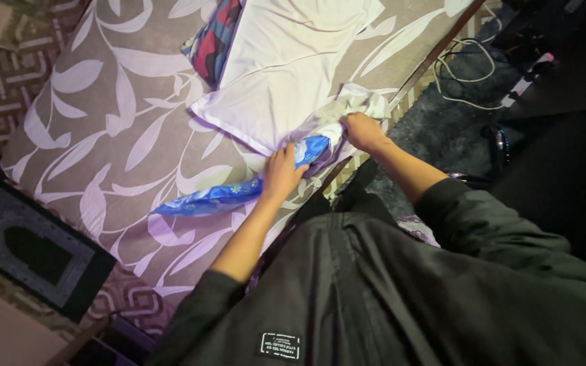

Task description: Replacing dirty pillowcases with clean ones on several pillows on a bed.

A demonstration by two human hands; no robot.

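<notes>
pinning the blue cloth [228,195] flat on the bed [113,129] with my left hand [281,175], i am gripping the white cloth [347,108] by the bed's edge in my right hand [363,130], keeping it taut.

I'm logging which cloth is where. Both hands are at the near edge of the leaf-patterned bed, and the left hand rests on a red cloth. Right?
Not quite. In the head view the left hand rests on a blue cloth, not a red one. The right hand grips the bunched white cloth, both at the near edge of the leaf-patterned bed.
</notes>
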